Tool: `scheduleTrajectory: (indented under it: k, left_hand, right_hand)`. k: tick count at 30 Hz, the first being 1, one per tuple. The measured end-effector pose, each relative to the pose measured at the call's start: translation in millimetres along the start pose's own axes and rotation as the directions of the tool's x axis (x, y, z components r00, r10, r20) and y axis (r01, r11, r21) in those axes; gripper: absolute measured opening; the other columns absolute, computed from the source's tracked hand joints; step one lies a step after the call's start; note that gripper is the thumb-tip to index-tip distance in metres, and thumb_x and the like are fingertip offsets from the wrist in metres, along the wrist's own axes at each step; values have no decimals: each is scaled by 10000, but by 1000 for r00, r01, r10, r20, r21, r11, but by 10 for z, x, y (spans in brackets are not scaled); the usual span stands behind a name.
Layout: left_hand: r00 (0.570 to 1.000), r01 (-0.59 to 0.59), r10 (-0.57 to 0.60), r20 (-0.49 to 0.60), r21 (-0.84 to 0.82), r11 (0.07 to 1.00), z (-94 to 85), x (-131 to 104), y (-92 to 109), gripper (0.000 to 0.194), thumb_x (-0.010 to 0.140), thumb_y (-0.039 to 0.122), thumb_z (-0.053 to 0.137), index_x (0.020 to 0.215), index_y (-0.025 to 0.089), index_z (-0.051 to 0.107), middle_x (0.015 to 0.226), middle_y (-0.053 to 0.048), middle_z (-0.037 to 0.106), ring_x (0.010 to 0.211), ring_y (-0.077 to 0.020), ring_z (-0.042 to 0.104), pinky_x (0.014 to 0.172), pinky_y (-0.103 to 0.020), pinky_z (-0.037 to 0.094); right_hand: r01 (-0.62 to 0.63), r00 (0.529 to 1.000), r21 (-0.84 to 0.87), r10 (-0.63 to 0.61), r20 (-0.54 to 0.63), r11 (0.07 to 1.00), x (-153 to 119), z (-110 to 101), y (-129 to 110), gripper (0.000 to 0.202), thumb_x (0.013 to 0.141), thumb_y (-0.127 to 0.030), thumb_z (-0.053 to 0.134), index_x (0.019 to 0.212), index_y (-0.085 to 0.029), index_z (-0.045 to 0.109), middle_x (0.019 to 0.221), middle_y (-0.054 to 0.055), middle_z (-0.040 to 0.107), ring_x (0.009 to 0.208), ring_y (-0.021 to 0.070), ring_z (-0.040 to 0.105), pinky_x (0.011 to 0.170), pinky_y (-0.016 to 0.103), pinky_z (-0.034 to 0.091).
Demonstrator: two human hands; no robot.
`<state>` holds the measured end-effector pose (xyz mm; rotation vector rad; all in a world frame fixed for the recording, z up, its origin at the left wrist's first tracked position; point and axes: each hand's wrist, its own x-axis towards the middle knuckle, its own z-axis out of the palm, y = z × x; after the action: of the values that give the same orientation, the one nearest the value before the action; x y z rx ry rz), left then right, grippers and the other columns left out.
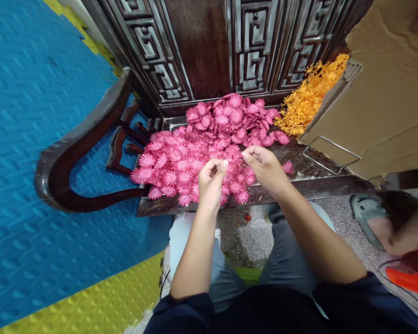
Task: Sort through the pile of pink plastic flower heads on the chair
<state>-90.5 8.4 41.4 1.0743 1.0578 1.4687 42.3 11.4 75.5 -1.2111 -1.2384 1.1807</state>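
Well, the left hand [212, 181] and the right hand [267, 170] hover over the pink flower pile [186, 160], each grip pinched; whether anything thin is held, I cannot tell. Right of the pile, orange pieces [304, 99] lie against the cardboard [386, 97].
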Motion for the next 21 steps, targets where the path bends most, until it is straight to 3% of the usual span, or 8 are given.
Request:
scheduleTrajectory:
  k: [9, 18, 21]
  left_hand:
    - [986, -116, 120, -116, 46, 992, 37, -21, 37, 289, 741, 405, 637, 652, 165, 501, 609, 30, 398, 592, -87, 357, 575, -213, 303]
    - [923, -208, 256, -287, 188, 960, 67, -32, 11, 240, 819, 337, 552, 682, 174, 442, 644, 30, 367, 611, -96, 351, 606, -226, 300]
    - [951, -166, 206, -230, 180, 970, 63, -9, -9, 242, 801, 359, 570, 686, 176, 460, 648, 26, 382, 621, -101, 362, 612, -230, 303]
  right_hand:
    - [-29, 991, 29, 33, -132, 999, -26, 73, -19, 138, 826, -187, 473, 690, -185, 495, 611, -22, 499, 597, 98, 468, 637, 275, 369]
    - [-5, 983, 54, 14, -184, 999, -87, 186, 16, 145, 829, -220, 467, 689, -183, 477, 587, -40, 439, 553, 82, 375, 570, 258, 311]
    - [42, 970, 40, -31, -239, 998, -68, 162, 43, 132, 833, -217, 453, 707, -186, 477, 622, -29, 462, 572, 85, 398, 592, 263, 330]
